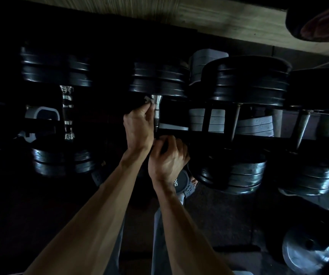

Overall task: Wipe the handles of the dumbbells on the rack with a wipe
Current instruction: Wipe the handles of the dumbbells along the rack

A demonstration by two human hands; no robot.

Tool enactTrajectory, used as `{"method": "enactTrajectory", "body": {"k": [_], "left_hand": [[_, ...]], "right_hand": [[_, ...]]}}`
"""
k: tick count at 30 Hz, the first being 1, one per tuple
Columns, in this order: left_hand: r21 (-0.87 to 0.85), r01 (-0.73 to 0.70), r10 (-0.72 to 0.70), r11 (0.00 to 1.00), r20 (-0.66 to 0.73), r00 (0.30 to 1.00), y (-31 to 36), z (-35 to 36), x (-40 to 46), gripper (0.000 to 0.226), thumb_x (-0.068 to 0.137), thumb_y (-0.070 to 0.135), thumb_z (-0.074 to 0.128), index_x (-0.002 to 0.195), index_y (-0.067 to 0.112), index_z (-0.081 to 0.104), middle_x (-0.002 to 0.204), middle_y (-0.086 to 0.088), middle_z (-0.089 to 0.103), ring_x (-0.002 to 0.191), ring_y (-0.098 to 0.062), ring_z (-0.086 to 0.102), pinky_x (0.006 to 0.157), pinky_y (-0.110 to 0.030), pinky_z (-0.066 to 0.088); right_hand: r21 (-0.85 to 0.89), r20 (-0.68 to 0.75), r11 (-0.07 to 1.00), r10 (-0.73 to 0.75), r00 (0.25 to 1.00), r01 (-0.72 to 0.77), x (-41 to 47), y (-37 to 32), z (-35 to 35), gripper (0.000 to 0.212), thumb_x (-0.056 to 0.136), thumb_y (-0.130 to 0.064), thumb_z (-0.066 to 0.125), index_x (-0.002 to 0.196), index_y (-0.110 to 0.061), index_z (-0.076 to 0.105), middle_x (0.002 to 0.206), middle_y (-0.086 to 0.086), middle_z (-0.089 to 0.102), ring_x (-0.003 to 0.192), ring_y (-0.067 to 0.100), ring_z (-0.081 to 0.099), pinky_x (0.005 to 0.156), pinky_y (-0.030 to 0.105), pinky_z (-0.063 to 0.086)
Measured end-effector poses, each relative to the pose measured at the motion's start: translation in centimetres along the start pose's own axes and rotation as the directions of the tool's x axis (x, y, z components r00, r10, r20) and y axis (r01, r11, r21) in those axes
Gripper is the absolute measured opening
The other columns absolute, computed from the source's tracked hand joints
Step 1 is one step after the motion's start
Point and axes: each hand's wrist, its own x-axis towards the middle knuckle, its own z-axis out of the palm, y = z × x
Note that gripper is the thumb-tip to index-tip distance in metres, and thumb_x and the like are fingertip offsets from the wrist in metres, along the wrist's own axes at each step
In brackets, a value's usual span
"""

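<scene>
Chrome handle (157,108) of the middle dumbbell on the rack (259,134) could twist or roll, since left hand (138,129) fingers pinch the wipe (148,100) against it while right hand (167,157) fingers clamp its near end.

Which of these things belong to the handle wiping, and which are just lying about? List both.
In the job:
- left hand, pinching the wipe
- chrome handle under that wipe
- right hand, curled round the handle's near end
- next dumbbell's handle to the left

Lying about:
- grey 5K weight below the hands
- loose plates on the floor, lower right
</scene>
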Motion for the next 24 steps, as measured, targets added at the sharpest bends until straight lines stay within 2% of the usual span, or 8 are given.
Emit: {"method": "enactTrajectory", "body": {"k": [2,4,8,13,16,19,22,24], "left_hand": [[-0.014,-0.038,0.039,0.999,0.012,0.999,-0.1,-0.2,-0.8,0.027,0.101,0.023,0.056,0.086,0.007,0.073,0.066,0.005,0.065,0.055,-0.006,0.060,0.053,-0.014,0.048],[-0.026,-0.046,0.046,0.999,0.004,0.999,-0.2,-0.3,-0.3,0.026,0.101,0.023,0.056,0.088,0.007,0.073,0.071,0.002,0.068,0.061,-0.011,0.066,0.058,-0.022,0.056],[-0.036,0.017,-0.018,0.999,-0.027,0.999,0.0,0.1,0.8,0.027,0.099,0.019,0.058,0.079,0.005,0.069,0.067,0.007,0.063,0.057,-0.005,0.060,0.057,-0.016,0.049],[-0.047,-0.019,0.020,0.999,0.013,1.000,-0.2,-0.6,-0.5,0.020,0.097,0.019,0.062,0.105,0.006,0.074,0.087,0.013,0.069,0.078,0.004,0.068,0.073,-0.008,0.052],[-0.124,0.133,-0.132,0.983,0.023,0.991,0.1,-0.3,1.3,0.015,0.097,0.013,0.061,0.099,0.009,0.075,0.084,0.016,0.063,0.070,0.018,0.060,0.071,-0.002,0.046],[-0.091,0.109,-0.105,0.990,0.044,0.994,0.0,-0.5,0.1,0.030,0.097,0.016,0.061,0.073,0.034,0.063,0.073,0.019,0.058,0.067,0.005,0.059,0.070,-0.011,0.048],[-0.092,0.060,-0.053,0.994,0.080,0.995,-0.2,-1.3,-0.5,0.015,0.097,0.012,0.062,0.091,0.008,0.075,0.072,0.021,0.060,0.067,0.010,0.062,0.068,-0.005,0.048],[-0.091,0.105,-0.097,0.990,0.081,0.992,-0.1,-1.0,0.8,0.015,0.098,0.015,0.060,0.099,0.010,0.075,0.072,0.021,0.060,0.066,0.013,0.061,0.065,-0.004,0.046]], "right_hand": [[0.007,0.003,1.000,0.023,1.000,-0.024,-0.1,-0.1,-0.1,0.025,0.086,-0.034,0.048,0.087,-0.021,0.068,0.092,-0.002,0.066,0.095,0.023,0.058,0.087,0.042,0.044],[0.045,0.008,0.998,0.053,0.999,-0.053,-0.1,-0.3,-0.3,0.033,0.087,-0.038,0.043,0.090,-0.019,0.069,0.097,0.000,0.067,0.097,0.023,0.058,0.086,0.044,0.048],[0.237,0.053,0.959,0.149,0.987,-0.157,-0.7,0.1,-0.6,0.046,0.087,-0.047,0.038,0.105,-0.018,0.070,0.115,0.002,0.064,0.108,0.022,0.058,0.089,0.049,0.052],[0.350,0.185,0.917,0.135,0.974,-0.193,-1.8,2.3,-1.1,0.063,0.092,-0.065,0.035,0.136,-0.026,0.058,0.155,0.000,0.042,0.143,0.015,0.038,0.113,0.048,0.040],[0.366,0.220,0.906,0.137,0.966,-0.212,-1.7,2.4,-1.2,0.063,0.092,-0.069,0.034,0.138,-0.031,0.055,0.156,-0.004,0.039,0.144,0.011,0.034,0.114,0.047,0.038],[0.411,0.206,0.889,0.127,0.970,-0.203,-1.5,2.9,-1.4,0.062,0.092,-0.068,0.036,0.135,-0.030,0.057,0.152,-0.005,0.044,0.141,0.010,0.039,0.113,0.043,0.040],[0.438,0.194,0.873,0.138,0.971,-0.212,-1.4,3.1,-1.2,0.060,0.092,-0.068,0.038,0.134,-0.030,0.058,0.149,-0.005,0.047,0.138,0.010,0.043,0.110,0.041,0.044],[0.440,0.197,0.873,0.132,0.971,-0.209,-1.4,3.0,-1.1,0.058,0.093,-0.067,0.038,0.132,-0.030,0.059,0.146,-0.005,0.049,0.135,0.010,0.046,0.108,0.040,0.045]]}}
